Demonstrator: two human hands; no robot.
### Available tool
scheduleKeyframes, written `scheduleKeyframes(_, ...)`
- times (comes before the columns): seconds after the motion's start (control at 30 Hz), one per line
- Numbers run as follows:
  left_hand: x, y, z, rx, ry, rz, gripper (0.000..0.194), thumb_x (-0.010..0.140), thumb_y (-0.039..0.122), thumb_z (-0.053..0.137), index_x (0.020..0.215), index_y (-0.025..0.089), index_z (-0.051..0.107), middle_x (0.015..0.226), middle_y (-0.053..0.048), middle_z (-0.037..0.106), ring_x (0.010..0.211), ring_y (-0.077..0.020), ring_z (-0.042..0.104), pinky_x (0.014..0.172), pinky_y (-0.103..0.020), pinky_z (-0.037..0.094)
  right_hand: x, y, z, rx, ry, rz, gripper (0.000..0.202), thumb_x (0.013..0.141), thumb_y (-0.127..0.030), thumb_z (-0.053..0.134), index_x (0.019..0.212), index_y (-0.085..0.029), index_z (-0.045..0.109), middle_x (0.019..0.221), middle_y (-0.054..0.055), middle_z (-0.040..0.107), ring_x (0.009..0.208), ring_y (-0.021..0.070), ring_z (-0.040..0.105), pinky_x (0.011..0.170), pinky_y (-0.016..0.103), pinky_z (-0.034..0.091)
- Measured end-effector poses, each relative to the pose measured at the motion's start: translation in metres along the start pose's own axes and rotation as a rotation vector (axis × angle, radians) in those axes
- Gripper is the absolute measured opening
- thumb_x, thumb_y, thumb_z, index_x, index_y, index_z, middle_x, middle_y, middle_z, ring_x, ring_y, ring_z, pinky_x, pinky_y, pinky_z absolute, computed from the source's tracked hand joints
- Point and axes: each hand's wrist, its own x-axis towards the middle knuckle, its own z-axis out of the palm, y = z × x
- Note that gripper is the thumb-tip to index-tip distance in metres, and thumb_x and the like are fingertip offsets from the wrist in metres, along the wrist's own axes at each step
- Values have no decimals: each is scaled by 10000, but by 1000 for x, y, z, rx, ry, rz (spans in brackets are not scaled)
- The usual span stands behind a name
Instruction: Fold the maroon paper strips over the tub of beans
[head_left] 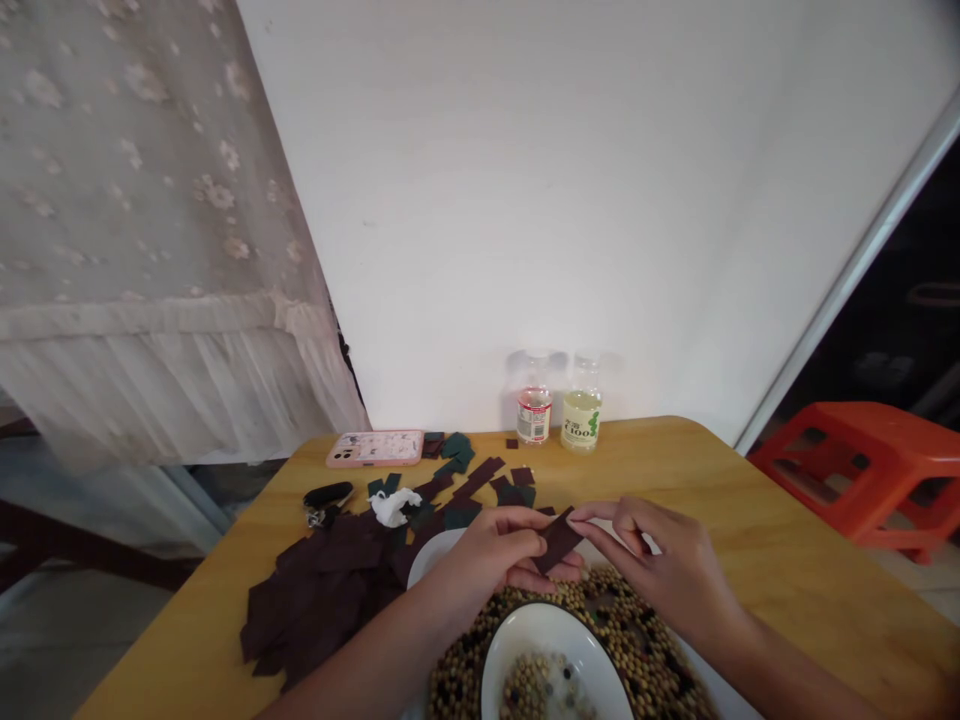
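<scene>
Wooden table [780, 540] holds two bottles, a pink phone, seemingly keys.

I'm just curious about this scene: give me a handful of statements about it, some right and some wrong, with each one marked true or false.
1. The left hand and right hand both touch the same dark strip. True.
2. The phone lies to the right of both bottles. False: it lies to the left of the red-labelled bottle and the pale-labelled bottle.
3. The white bowl nearest the viewer is empty. False: small round beads or beans lie in it.
4. A crumpled white tissue lies among dark pieces. True.
5. The stool beyond the table is blue. False: it is orange.
</scene>
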Motion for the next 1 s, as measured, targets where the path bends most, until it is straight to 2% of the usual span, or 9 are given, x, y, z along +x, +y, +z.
scheduleKeyframes(0.17, -2, 4, 4, 6, 34, -9, 328, 621, 260, 623, 902, 92, 650, 769, -107, 695, 734, -191, 668, 631, -235, 505, 0, -1, 0, 0, 5, 24, 373, 824, -246, 572, 586, -236, 285, 604, 10, 659, 710, 207, 699, 469, 209, 481)
scheduleKeyframes(0.27, -4, 8, 7, -4, 62, -22, 343, 592, 269, 643, 880, 83, 644, 781, -117, 696, 746, -204, 668, 635, -247, 505, 0, -1, 0, -22, 20, 49, 357, 810, -259, 590, 603, -236, 300, 672, 23, 697, 631, 179, 687, 414, 201, 437)
scheduleKeyframes(0.43, -4, 8, 6, -9, 60, -23, 317, 587, 260, 634, 861, 100, 649, 774, -104, 699, 750, -198, 669, 628, -234, 500, 1, -2, 0, -97, 46, 78, 346, 791, -269, 606, 625, -238, 304, 713, 6, 716, 385, 98, 521, 370, 212, 396)
scheduleKeyframes(0.5, -3, 7, 5, 4, 41, -22, 311, 595, 256, 622, 861, 100, 654, 758, -100, 698, 753, -194, 668, 628, -227, 498, 1, -3, -1, -110, 50, 83, 346, 790, -271, 605, 629, -239, 300, 710, -6, 715, 353, 88, 460, 364, 213, 393)
scheduleKeyframes(0.67, -3, 4, 3, 10, 23, 1, 302, 626, 253, 609, 883, 101, 655, 738, -93, 696, 729, -187, 669, 637, -237, 504, 2, -6, 0, -96, 42, 72, 353, 779, -293, 621, 632, -240, 304, 707, -6, 715, 344, 85, 440, 354, 210, 394)
scheduleKeyframes(0.77, -3, 4, 2, 21, 25, 8, 283, 646, 250, 607, 882, 103, 656, 752, -95, 696, 725, -179, 667, 638, -234, 505, 3, -6, 0, -75, 34, 94, 349, 788, -292, 610, 626, -239, 305, 693, 3, 714, 343, 88, 466, 349, 208, 396)
scheduleKeyframes(0.83, -2, 4, 2, 22, 22, 8, 271, 653, 241, 604, 882, 105, 652, 775, -97, 696, 743, -181, 666, 639, -230, 504, 2, -5, 0, -71, 40, 111, 343, 797, -285, 599, 620, -238, 309, 688, 12, 712, 386, 105, 539, 361, 208, 406)
scheduleKeyframes(0.93, 0, 2, 0, -17, 29, 3, 241, 653, 222, 608, 863, 107, 637, 753, -90, 690, 752, -194, 668, 638, -241, 508, -1, -3, 0, -55, 69, 77, 321, 803, -258, 595, 622, -236, 331, 700, 19, 714, 558, 153, 664, 398, 200, 433)
scheduleKeyframes(1.0, 1, 0, -1, -79, 65, 0, 230, 641, 207, 626, 853, 117, 613, 703, -63, 676, 719, -201, 671, 645, -273, 516, -2, -4, -1, -25, 57, 26, 314, 806, -237, 597, 625, -235, 341, 705, 15, 716, 649, 168, 689, 416, 193, 448)
